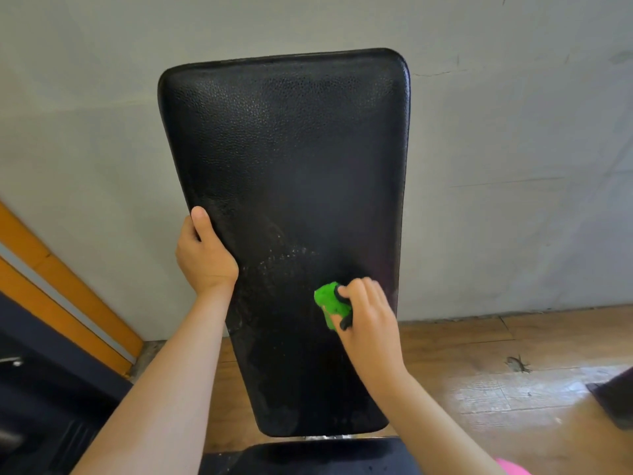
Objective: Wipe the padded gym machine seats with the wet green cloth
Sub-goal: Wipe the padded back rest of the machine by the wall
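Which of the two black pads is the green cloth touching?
The tall back pad: the right hand holds the green cloth against its lower right part. The low seat pad at the bottom edge has no cloth on it.

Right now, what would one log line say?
left hand: grips black pad edge | right hand: holds green cloth against black pad | streaks above cloth
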The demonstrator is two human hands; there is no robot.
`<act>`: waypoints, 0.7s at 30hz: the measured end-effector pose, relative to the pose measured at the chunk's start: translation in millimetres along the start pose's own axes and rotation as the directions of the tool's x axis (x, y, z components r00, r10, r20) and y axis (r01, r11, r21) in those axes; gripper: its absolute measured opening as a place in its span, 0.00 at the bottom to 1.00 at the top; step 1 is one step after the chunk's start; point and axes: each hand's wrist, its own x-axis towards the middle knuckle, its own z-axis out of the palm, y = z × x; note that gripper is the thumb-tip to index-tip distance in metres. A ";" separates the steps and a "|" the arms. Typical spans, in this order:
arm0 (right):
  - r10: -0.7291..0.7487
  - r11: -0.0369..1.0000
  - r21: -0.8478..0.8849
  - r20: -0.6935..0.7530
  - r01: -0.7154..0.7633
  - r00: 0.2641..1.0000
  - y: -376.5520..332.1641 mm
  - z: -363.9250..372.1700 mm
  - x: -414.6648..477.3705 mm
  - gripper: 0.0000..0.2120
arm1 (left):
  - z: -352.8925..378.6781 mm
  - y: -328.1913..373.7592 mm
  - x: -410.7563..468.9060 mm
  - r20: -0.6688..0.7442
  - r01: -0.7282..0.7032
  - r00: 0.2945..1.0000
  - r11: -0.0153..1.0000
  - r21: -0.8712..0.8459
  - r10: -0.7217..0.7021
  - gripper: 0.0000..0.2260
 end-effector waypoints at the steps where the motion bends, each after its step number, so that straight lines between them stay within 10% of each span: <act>1: 0.014 1.000 0.000 0.032 -0.014 0.999 1.7 1.6 -7.0 0.27 | 0.0 0.7 -0.7 0.001 0.003 1.000 1.000 0.000 -0.003 0.20; 21: 0.155 0.963 0.251 -0.221 -0.097 0.963 -29.7 -19.5 72.7 0.15 | 2.4 5.5 -2.4 -0.031 0.038 0.999 0.999 0.011 -0.038 0.18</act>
